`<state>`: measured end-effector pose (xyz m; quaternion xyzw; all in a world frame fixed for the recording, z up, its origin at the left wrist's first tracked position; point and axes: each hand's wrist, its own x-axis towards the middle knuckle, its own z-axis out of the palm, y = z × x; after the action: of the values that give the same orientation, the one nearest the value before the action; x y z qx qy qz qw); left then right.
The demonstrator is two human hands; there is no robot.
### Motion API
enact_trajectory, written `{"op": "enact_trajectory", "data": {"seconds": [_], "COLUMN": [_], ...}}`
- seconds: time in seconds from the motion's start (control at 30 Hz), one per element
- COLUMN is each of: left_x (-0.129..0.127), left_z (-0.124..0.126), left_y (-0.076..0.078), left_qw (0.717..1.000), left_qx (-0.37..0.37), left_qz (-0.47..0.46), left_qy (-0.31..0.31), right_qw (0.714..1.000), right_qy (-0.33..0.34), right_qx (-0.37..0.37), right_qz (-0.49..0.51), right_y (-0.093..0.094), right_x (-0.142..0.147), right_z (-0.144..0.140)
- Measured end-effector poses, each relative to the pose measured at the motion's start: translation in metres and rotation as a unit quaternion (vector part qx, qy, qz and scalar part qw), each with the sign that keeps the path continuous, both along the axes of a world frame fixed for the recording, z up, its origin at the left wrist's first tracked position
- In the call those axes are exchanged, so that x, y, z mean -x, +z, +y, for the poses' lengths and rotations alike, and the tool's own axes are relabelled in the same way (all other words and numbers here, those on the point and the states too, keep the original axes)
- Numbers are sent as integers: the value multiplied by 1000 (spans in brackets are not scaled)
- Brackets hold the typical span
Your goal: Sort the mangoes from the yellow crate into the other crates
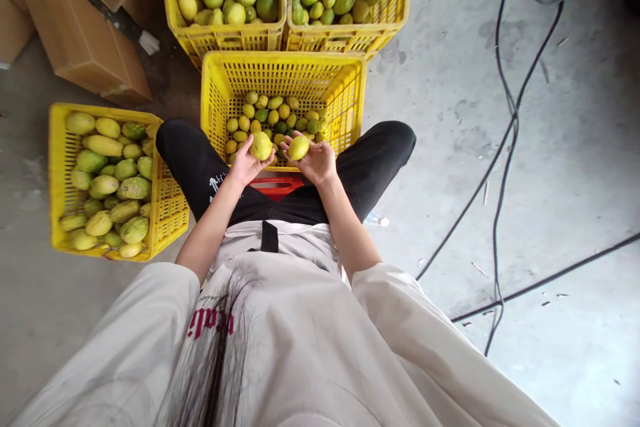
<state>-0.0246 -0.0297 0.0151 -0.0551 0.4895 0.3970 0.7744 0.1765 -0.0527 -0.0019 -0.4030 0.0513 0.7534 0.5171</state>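
Left hand (245, 163): fingers curled about a yellow-green fruit (261, 145), which sits in the cupped palm. Right hand (316, 160): fingers partly closed around a second fruit (299, 147), gripped at the fingertips with the palm up. The two fruits are near each other but apart, the second at 3 o'clock from the first. Both are held above the near rim of the centre crate (345, 90), a yellow slatted crate between the person's knees, with a shallow layer of small fruit on its floor. At 9 o'clock from the hands stands a side crate (59, 167) filled with larger fruit. At 12 o'clock, beyond the centre crate, two full rear crates (280, 32) stand side by side, touching. Cardboard boxes (83, 40) lie at 10 o'clock. Black cables (505, 147) run over the concrete floor (565, 200) at 3 o'clock.
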Motion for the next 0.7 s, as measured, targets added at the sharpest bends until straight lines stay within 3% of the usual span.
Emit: {"op": "enact_trajectory", "data": {"seconds": [0.13,0.4,0.53,0.7], "left_x": [0,-2,-2,-3], "left_z": [-1,-3,-1,-1], "left_y": [0,4,7,9], "left_qw": [1000,996,997,998], "left_qx": [-3,-2,17,21], "left_qz": [24,7,-23,-49], "left_qy": [-8,-87,-70,-38], "right_qw": [1000,998,995,997], "right_qy": [15,69,89,58], "right_qx": [-12,0,-40,-44], "right_qz": [-13,-4,-8,-5], "right_y": [2,-10,-12,-7], "right_x": [2,-5,-6,-6], "right_z": [-1,-4,-2,-1]}}
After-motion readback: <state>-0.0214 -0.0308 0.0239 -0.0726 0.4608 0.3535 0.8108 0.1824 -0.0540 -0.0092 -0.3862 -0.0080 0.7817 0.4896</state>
